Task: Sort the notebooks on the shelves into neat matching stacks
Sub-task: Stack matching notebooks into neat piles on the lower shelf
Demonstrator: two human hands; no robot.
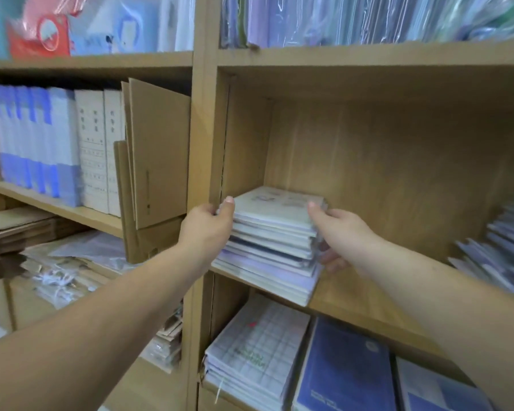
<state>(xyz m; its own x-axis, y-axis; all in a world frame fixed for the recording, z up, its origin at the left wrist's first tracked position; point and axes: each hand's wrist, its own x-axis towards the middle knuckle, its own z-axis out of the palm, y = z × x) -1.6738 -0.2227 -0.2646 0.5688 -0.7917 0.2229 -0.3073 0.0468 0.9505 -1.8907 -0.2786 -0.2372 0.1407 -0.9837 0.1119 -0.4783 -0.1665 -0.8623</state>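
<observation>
Stack: notebook stack (275,241) lying flat at the left front corner of the middle shelf (353,304) in the right-hand bay; pale cover on top, purplish covers lower down; edges stepped, the lowest books jutting past the shelf lip.
Left hand: left hand (208,226) clamped on the stack's left edge, thumb over the top cover, fingers hidden between stack and upright divider (202,143).
Right hand: right hand (339,232) clamped on the stack's right edge, thumb on the top cover, fingers curled low against the side.
Why held so: probably squeezing from both sides to square up ragged edges, or to lift the lot as one; cannot tell which.
Why placed so: tucked near the divider, likely for a straight wall to align against.
Right of it: bare board, then a slumped fanned pile (499,253) of wrapped notebooks, well apart.
Below: grid-cover notebooks (258,351) beside blue-cover notebooks (341,369), all flat.
Above: plastic-sleeved stationery (368,19) packed upright.
Left bay: blue-and-white spines (33,140), cream box files (98,149), leaning cardboard sheets (158,161).
In the way: divider close to the left knuckles, little finger room; front overhang, so a risk of lower books sliding off under an uneven push.
Task standing: judged unfinished, with the fanned pile untidied.
</observation>
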